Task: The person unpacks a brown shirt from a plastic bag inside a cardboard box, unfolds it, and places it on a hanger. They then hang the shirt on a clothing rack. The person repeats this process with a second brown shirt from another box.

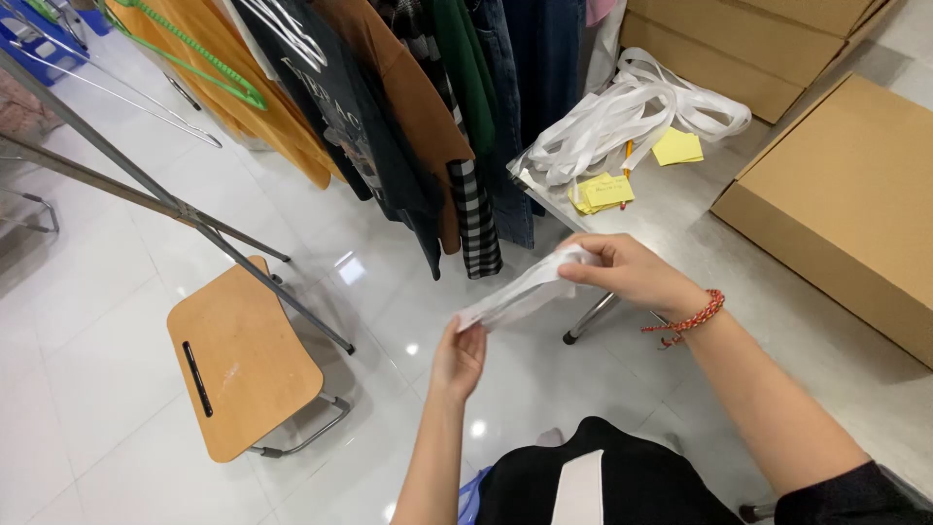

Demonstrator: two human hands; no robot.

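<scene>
Both my hands hold a white, flat folded plastic bag (520, 292) stretched between them over the floor. My right hand (627, 272), with a red braided bracelet on the wrist, pinches its upper right end. My left hand (459, 358) grips its lower left end. The bag slants down from right to left.
A grey table (777, 301) on the right carries a heap of white plastic strips (622, 122), yellow sticky notes (604, 192) and brown cardboard boxes (855, 209). Clothes hang on a rack (428, 107) ahead. A wooden stool (238, 355) stands on the white tiled floor at left.
</scene>
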